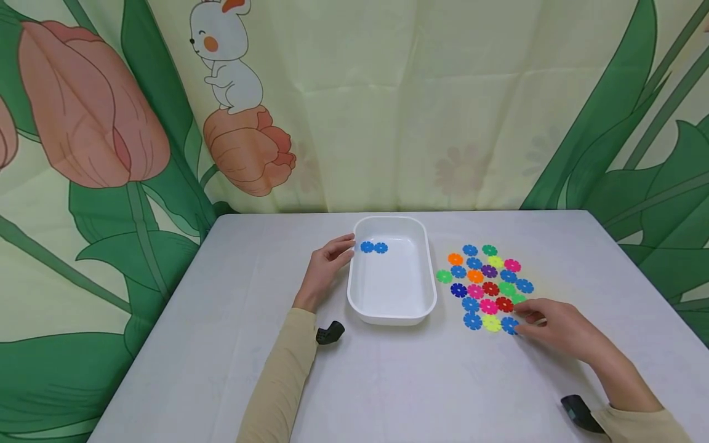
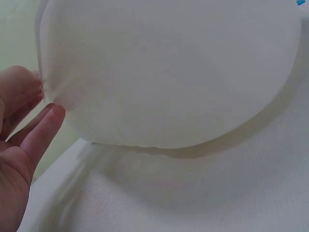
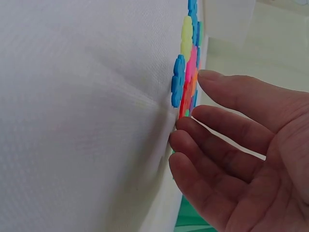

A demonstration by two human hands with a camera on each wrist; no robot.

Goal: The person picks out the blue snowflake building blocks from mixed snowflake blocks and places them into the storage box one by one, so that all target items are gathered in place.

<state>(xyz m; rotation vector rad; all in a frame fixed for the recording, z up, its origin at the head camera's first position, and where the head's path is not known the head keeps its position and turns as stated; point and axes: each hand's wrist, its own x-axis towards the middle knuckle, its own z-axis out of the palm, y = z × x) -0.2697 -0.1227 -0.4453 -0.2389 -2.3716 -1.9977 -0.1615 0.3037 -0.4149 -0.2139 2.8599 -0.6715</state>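
My left hand (image 1: 325,272) rests its fingertips against the left wall of a white plastic tray (image 1: 392,320). In the left wrist view, the thumb and fingers (image 2: 41,130) touch the tray's outer side (image 2: 159,77). Two blue flower-shaped discs (image 1: 373,247) lie side by side inside the tray, near its far left corner. My right hand (image 1: 559,326) hovers at the near right edge of a spread of colourful flower discs, beside a blue disc (image 1: 509,325). The right wrist view shows its loosely bent fingers (image 3: 212,169) with nothing between them, and a blue disc (image 3: 178,81) close by.
Flower discs in several colours lie flat right of the tray, among them a purple disc (image 1: 488,271) and an orange disc (image 1: 455,259). A white cloth covers the table (image 1: 404,387). Behind its far edge hangs a printed curtain (image 1: 388,123).
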